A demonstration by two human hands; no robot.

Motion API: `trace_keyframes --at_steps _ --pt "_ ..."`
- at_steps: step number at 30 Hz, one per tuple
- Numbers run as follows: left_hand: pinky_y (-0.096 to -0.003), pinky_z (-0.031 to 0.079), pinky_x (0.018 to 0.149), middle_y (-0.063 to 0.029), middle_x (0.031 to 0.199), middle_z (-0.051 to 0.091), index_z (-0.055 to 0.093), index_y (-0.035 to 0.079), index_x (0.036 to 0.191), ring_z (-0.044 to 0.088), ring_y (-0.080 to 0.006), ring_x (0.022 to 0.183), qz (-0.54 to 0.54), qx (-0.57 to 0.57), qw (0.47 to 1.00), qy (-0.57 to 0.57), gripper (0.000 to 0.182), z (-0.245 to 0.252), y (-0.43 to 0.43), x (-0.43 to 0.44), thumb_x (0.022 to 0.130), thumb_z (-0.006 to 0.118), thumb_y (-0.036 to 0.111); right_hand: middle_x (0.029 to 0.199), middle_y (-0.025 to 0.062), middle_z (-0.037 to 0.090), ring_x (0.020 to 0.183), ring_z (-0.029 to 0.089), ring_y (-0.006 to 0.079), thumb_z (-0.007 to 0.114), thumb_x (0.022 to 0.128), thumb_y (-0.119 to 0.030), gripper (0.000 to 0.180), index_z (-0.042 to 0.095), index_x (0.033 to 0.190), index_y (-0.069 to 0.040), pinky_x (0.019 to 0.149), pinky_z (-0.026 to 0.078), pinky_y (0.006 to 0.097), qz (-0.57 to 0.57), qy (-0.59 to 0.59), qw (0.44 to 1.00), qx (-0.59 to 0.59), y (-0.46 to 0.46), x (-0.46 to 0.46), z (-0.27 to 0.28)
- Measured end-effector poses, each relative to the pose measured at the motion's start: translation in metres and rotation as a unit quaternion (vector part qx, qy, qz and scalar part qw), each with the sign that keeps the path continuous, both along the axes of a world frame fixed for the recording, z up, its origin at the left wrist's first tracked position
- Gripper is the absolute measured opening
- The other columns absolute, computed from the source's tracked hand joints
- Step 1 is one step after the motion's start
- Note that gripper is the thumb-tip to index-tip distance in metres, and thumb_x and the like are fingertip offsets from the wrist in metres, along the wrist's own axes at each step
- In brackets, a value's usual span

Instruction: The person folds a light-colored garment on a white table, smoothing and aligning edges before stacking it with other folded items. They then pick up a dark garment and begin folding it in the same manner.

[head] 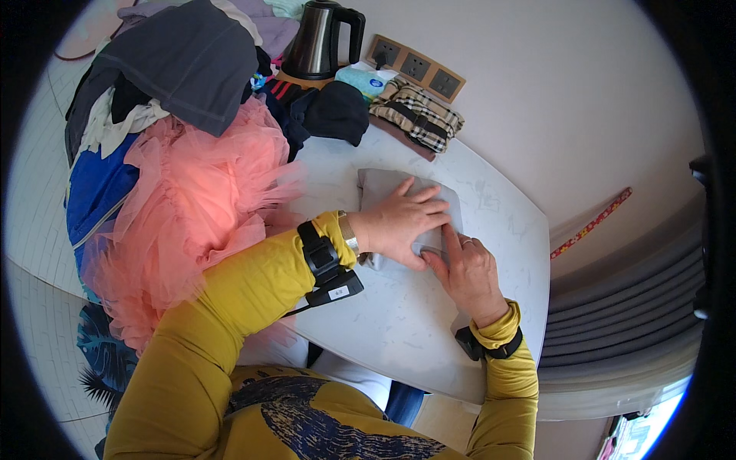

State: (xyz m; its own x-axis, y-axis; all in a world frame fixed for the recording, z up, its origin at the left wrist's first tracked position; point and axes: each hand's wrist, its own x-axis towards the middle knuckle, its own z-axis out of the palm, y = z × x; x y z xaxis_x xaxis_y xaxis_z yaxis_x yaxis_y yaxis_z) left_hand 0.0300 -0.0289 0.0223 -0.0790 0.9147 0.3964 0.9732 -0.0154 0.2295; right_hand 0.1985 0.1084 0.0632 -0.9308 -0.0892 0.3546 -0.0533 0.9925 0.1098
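A folded light-grey cloth garment (382, 187) lies on the white marbled table in front of me. My left hand (399, 225) rests flat on top of it, palm down with the fingers spread. At the garment's right edge is my right hand (470, 270), its index finger and thumb apart and touching the cloth near my left fingertips. The other right fingers are curled, and whether they pinch the fabric is hidden. Part of the garment is covered by both hands.
Left of my arm, a coral tulle garment (201, 190) and a dark-grey garment (184, 63) lie in a heap. Along the wall stand an electric kettle (313, 43), a tissue pack (365, 80), folded checked clothing (422, 115) and a black folded garment (336, 112). The table (512, 230) ends at right.
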Motion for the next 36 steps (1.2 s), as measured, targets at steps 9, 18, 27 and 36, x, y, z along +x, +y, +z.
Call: trace_keyframes --at_steps 9,18,27,36 --pt "-0.0667 0.018 0.120 -0.0151 0.156 0.045 0.049 0.003 0.148 0.029 -0.0368 0.153 -0.003 0.003 1.000 0.003 0.090 0.0001 0.0001 0.0043 0.076 0.077 0.050 0.083 0.0208 0.068 0.073 0.066 0.0350 0.072 0.094 -0.035 0.060 0.058 0.131 0.009 0.065 0.055 0.0420 0.002 0.006 1.000 0.001 0.0005 -0.0002 -0.0009" --pt "-0.0662 0.017 0.120 -0.0150 0.156 0.045 0.049 0.003 0.148 0.027 -0.0365 0.154 -0.006 -0.002 1.000 0.001 0.090 0.0018 -0.0006 0.0039 0.076 0.077 0.051 0.081 0.0202 0.067 0.072 0.066 0.0344 0.072 0.094 -0.038 0.063 0.057 0.132 0.010 0.064 0.054 0.0416 0.002 -0.002 1.000 0.001 -0.0002 -0.0002 0.0008" --pt "-0.0660 0.016 0.121 -0.0147 0.157 0.044 0.049 0.003 0.148 0.026 -0.0362 0.154 -0.008 0.001 1.000 -0.004 0.090 0.0005 -0.0007 0.0038 0.078 0.077 0.052 0.081 0.0190 0.067 0.071 0.066 0.0337 0.072 0.094 -0.037 0.063 0.056 0.133 0.009 0.064 0.054 0.0411 0.003 0.003 1.000 0.006 0.0011 -0.0001 -0.0022" --pt "-0.0662 0.016 0.121 -0.0139 0.158 0.043 0.048 0.005 0.149 0.026 -0.0355 0.154 0.000 -0.013 1.000 0.002 0.090 0.0019 0.0000 0.0048 0.078 0.076 0.053 0.081 0.0194 0.067 0.072 0.066 0.0341 0.072 0.094 -0.037 0.061 0.057 0.133 0.008 0.064 0.054 0.0415 0.001 0.009 1.000 0.004 0.0016 -0.0003 -0.0028"
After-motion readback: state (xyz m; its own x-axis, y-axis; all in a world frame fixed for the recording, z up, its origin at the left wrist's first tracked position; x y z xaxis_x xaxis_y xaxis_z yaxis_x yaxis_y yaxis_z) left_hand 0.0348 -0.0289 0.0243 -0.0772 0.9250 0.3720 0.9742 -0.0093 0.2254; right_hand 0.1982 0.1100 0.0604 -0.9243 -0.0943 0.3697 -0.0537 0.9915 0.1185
